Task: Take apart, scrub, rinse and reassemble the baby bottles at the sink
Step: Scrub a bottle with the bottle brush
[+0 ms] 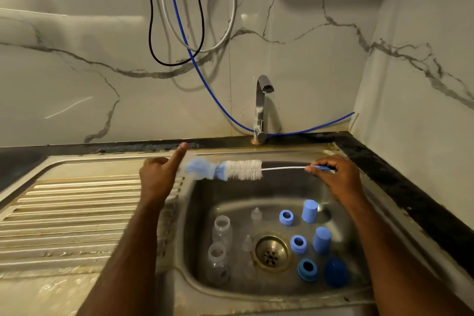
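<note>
On the near floor of the steel sink basin (202,202) stand two clear plastic bottle bodies (222,229) at the left, with blue screw rings (298,244) and blue caps (321,239) at the right of the brass drain (271,252); all parts are already separated. Farther, above the basin, the right hand (333,174) pinches the blue handle of the long white-and-blue bottle brush (230,170). The long axis of the brush runs left to right, bristle head toward the left hand (157,177). This hand holds nothing, index finger pointing, other fingers curled. I judge the left hand is nearer to the bottles.
</note>
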`<state>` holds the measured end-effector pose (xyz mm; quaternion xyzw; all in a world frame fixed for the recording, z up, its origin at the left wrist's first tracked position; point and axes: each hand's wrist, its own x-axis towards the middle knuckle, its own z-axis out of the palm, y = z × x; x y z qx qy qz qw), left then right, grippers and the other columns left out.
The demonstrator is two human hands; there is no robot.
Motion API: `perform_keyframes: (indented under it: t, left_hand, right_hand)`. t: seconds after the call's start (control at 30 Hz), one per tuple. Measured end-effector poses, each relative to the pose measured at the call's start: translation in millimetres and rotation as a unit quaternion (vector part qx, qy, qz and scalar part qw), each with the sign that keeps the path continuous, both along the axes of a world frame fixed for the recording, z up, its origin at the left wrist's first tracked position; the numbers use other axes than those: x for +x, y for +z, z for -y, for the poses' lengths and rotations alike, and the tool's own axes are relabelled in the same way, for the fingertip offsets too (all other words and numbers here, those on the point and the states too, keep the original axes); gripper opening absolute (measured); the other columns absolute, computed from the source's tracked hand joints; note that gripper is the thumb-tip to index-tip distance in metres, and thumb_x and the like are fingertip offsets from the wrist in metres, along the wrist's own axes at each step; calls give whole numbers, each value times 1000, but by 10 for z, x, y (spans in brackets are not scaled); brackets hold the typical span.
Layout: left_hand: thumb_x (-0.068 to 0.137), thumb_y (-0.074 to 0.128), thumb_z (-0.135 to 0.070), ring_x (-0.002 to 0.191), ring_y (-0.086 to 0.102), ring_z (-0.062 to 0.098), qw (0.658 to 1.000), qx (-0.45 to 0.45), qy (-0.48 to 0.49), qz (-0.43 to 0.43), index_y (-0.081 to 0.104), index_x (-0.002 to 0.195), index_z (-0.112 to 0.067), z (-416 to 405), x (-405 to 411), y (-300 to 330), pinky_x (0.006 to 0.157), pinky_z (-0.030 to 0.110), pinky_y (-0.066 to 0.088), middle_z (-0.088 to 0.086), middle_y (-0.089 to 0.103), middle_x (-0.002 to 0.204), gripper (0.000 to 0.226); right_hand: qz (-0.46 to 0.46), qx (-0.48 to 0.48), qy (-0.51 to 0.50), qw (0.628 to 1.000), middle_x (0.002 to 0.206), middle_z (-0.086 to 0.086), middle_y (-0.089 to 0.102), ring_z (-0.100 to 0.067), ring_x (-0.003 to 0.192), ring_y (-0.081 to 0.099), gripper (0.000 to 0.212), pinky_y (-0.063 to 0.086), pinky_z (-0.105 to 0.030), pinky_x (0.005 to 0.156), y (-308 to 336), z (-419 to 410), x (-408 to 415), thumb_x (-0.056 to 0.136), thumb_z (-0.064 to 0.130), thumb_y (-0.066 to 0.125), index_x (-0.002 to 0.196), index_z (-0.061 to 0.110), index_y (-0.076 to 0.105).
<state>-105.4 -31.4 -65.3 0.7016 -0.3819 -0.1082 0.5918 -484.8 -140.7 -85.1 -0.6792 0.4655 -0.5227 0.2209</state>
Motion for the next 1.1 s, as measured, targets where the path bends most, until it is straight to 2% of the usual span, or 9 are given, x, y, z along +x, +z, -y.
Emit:
perform_keyframes:
  t: [0.17,0.27,0.37,0.47,0.57,0.67,0.83,0.93,1.1]
  left_hand:
    - [71,56,-81,58,59,24,997,73,-8,2,67,67,-1,-56,-63,11,66,34,48,13,64,62,80]
    - [78,49,-82,69,62,27,997,70,-7,-16,69,83,1,-36,-95,-1,70,39,51,18,67,76,85]
    - [99,44,-61,102,64,28,994,17,-101,-46,58,124,-17,6,-111,-63,78,38,55,11,63,114,53]
    - [106,41,-47,115,60,32,978,-26,-172,-117,54,130,-26,-36,-154,-94,80,40,53,11,56,131,35]
    - [100,50,-39,109,62,32,958,-59,-221,-174,59,125,-19,-87,-129,-55,78,41,51,12,62,125,33]
    - [105,48,-25,103,63,31,964,-53,-219,-144,61,125,-19,-94,-101,-19,68,37,49,13,63,123,24]
    - [96,57,-54,51,53,14,980,-57,-130,-142,70,104,-8,-104,-19,-11,42,22,38,16,66,81,49]
    - [90,57,-64,49,52,14,988,-16,-119,-92,70,95,-7,-73,-134,-18,45,25,40,14,66,76,59]
    - [79,63,-71,52,52,19,990,-32,-4,-136,70,80,-7,-78,-31,102,49,28,42,14,62,68,64]
  right_hand:
    - [-57,-11,30,998,79,5,72,-11,78,68,16,53,-17,73,-60,3,141,72,13,89,81,14,75]
    - [-12,-10,13,1000,79,3,72,-10,78,68,17,53,-19,74,-42,48,111,71,12,89,81,13,75]
    - [-35,-1,32,999,78,5,72,-5,76,67,16,53,-17,73,-65,24,107,72,16,89,79,16,75]
    - [-37,-13,31,999,74,8,70,2,74,64,14,47,-7,69,-71,3,195,74,16,87,76,18,73]
    - [-31,13,5,999,76,5,72,0,73,65,13,44,-6,66,-88,26,183,79,23,84,78,16,74]
    - [-32,36,0,999,76,5,72,-3,76,66,12,46,-16,70,-86,28,114,79,24,84,79,17,75]
    - [-32,11,-9,999,80,2,73,-17,81,69,18,58,-36,81,-22,36,17,70,15,90,81,15,75]
    - [-67,-23,-5,998,82,3,72,-21,86,67,22,57,-43,82,-31,11,157,68,20,92,82,17,76]
    - [-38,-34,-39,998,80,0,71,-20,79,67,22,59,-43,81,12,28,11,67,13,91,81,17,73]
